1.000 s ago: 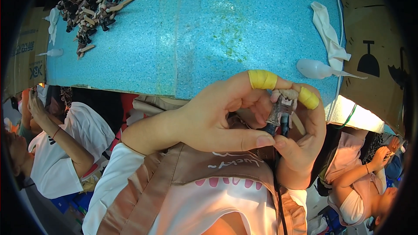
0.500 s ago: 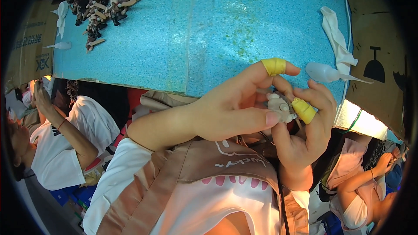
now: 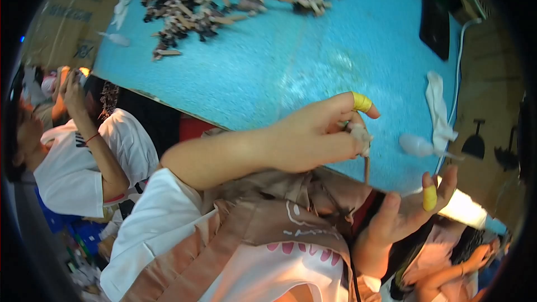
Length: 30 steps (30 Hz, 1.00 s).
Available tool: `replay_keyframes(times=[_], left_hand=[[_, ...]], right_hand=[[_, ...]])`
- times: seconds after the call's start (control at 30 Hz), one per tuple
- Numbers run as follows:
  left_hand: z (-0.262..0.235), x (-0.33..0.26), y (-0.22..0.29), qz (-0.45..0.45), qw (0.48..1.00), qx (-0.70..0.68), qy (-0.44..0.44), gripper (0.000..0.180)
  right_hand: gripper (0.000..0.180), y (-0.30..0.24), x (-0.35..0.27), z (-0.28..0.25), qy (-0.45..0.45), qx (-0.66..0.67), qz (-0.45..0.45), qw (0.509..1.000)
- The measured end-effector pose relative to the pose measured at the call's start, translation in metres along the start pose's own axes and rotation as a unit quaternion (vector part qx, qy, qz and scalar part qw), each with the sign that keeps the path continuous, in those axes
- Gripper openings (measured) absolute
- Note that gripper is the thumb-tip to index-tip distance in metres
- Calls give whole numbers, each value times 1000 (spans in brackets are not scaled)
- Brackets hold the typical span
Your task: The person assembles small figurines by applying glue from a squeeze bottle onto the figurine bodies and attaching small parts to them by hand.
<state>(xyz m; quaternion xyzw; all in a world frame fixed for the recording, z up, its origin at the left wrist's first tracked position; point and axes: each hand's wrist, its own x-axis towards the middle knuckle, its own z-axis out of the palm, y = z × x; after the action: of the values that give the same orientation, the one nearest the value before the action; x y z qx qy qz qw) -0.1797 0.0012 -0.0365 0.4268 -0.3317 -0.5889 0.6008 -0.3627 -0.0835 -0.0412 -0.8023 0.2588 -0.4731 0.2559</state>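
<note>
My left hand (image 3: 321,137), with yellow tape round its index finger, pinches a small pale figurine (image 3: 362,135) between thumb and fingers above the table's near edge. From the figurine a thin brown stick (image 3: 366,169) points downward; the rest of it is covered by my fingers. My right hand (image 3: 408,212) is apart from it, lower and to the right, fingers spread and holding nothing. It too has yellow tape on one finger. The closest thing to that hand on the table is a translucent squeeze bottle (image 3: 416,145) with a thin nozzle, lying on its side.
Many small dark and pale figurines with wooden sticks (image 3: 218,5) are heaped on the far left of the blue table (image 3: 268,72). A white cloth (image 3: 439,109), a cable (image 3: 460,72) and a black flat object (image 3: 435,25) lie along the right edge. People sit at both sides.
My right hand has let go of the figurine and moved down and right, its fingers opening. The left hand keeps hold of it. The view has shifted, showing more of the heap.
</note>
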Motion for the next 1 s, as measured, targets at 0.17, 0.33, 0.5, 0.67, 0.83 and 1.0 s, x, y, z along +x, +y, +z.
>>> replay_keyframes(times=[0.17,0.33,0.5,0.67,0.83,1.0], left_hand=[[-48,49,91,-93,925,363,54,29],[-115,117,163,386,881,210,177,44],[-131,86,117,150,666,728,64,49],[-126,60,100,76,551,830,42,44],[-88,40,113,154,673,708,147,42],[-39,21,72,-49,964,237,113,32]], right_hand=[[47,21,5,-8,-130,-123,-42,983],[49,16,13,5,-160,-142,-37,976],[45,24,7,3,-120,-92,2,988],[29,24,3,6,-103,-52,25,993],[37,38,-14,2,-67,40,33,996],[47,17,-6,-6,-11,271,231,934]])
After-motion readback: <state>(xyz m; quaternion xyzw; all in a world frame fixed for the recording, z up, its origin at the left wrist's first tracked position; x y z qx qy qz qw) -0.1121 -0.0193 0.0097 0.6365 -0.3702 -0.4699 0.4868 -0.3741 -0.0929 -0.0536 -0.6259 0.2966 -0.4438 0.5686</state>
